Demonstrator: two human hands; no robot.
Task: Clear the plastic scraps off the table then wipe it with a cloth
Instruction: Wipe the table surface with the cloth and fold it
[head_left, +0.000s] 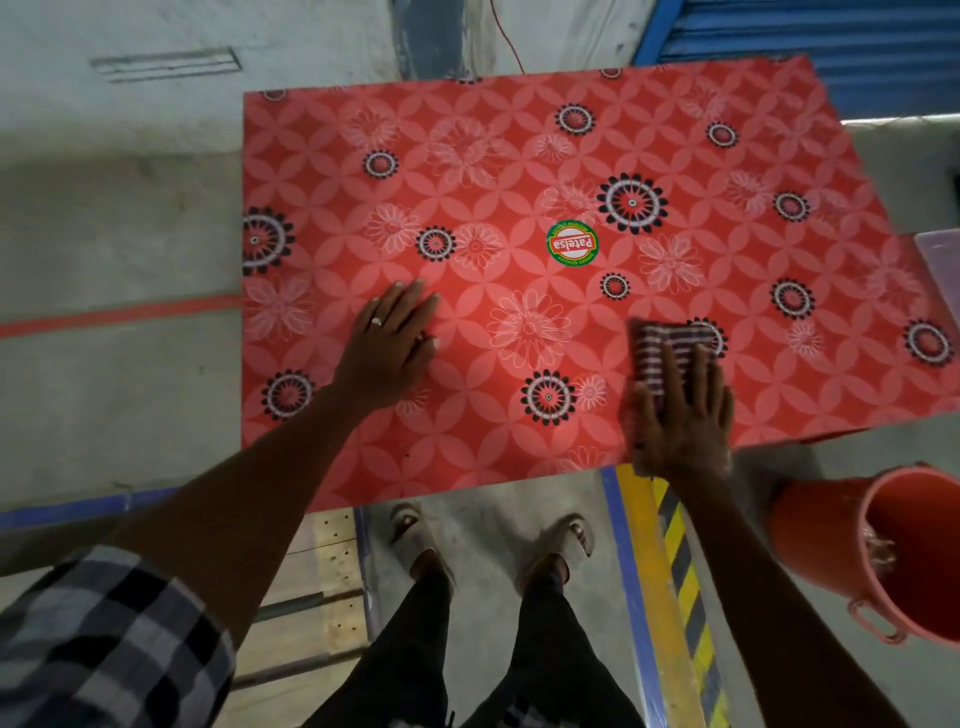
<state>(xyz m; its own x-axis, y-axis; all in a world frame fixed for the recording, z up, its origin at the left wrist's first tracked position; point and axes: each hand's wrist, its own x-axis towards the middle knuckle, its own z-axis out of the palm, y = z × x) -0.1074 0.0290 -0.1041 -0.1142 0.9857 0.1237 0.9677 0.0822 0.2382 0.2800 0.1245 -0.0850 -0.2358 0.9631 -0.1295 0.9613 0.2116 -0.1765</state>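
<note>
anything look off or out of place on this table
Nothing stands out. The red floral plastic tabletop shows no scraps or spills; the right hand presses a striped folded cloth flat near the front edge, and the left hand rests flat.

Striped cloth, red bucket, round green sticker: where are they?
Striped purple cloth (670, 345): head view, bare part beyond the fingers.
Red plastic bucket (815, 530): head view, outer wall.
Round green sticker (572, 244): head view, its middle.

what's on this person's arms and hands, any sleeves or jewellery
The left arm has a black, grey and white checked sleeve pushed up above the elbow, leaving the forearm bare. The left hand wears a pale ring on one finger. The right arm is bare as far as the frame shows, and the right hand shows no ring or watch.
</note>
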